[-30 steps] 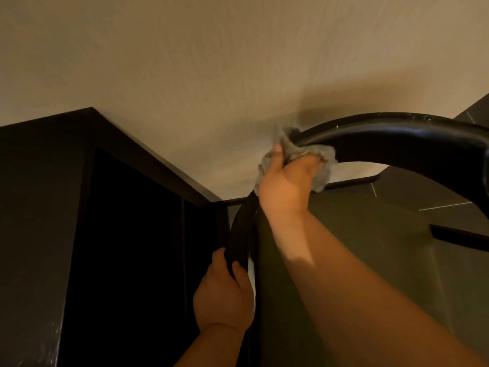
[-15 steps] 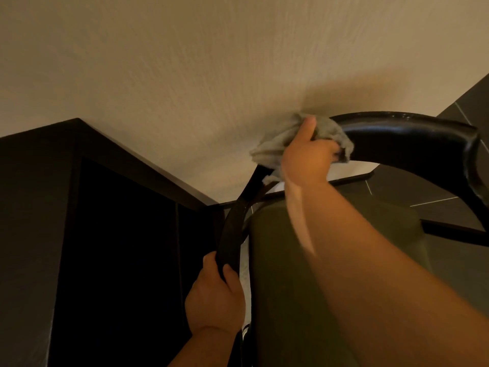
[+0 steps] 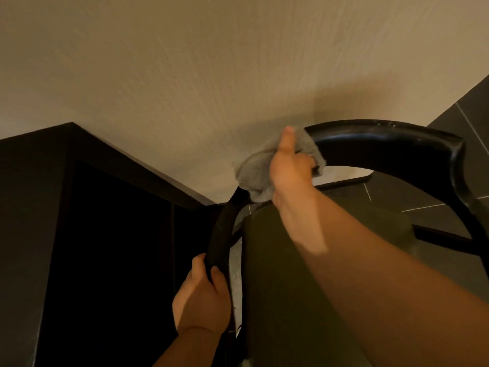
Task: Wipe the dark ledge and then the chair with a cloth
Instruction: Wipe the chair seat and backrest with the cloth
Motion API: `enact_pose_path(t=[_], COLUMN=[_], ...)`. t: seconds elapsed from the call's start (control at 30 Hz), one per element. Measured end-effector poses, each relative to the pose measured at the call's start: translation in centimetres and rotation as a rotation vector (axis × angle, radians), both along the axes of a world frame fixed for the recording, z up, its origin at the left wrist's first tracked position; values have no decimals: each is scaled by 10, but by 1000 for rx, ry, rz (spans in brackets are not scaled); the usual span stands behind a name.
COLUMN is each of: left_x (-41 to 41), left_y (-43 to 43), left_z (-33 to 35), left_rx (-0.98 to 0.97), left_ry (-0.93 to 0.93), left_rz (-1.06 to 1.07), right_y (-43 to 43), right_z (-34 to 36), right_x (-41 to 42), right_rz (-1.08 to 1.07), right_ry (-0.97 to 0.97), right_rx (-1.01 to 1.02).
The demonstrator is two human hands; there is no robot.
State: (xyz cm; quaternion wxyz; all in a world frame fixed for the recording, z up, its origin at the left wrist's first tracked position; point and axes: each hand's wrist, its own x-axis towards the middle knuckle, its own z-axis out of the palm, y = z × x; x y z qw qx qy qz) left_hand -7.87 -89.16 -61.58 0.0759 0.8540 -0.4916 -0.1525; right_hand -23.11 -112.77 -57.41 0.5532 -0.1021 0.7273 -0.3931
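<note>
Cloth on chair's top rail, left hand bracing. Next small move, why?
Probably slide the right hand and cloth rightward along the black top rail: its stretch toward the far corner lies bare ahead, and the left hand grips the rail lower down, steadying it.

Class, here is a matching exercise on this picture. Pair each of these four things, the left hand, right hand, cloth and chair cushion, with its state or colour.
1 left hand
2 right hand
3 cloth
4 chair cushion

A grips the black chair frame low down
B olive green
C grey, bunched
D holds the cloth on the frame's top curve

Pairs: 1-A, 2-D, 3-C, 4-B
</note>
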Motion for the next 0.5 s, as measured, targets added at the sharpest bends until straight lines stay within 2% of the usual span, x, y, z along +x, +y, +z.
enact_pose_path(t=[0.1,0.27,0.4,0.5], left_x=[0,-1,0,2], left_y=[0,-1,-1,-1], left_z=[0,-1,2,0], left_rx=[-16,1,41,38], left_ry=[13,-25,19,59], left_rz=[-15,-9,12,26], right_y=[-5,42,63,54], right_z=[6,1,-7,11], right_x=[3,50,59,42], right_rz=[-100,161,315,277], right_ry=[2,-59,-58,65], right_rx=[7,-73,-131,-124])
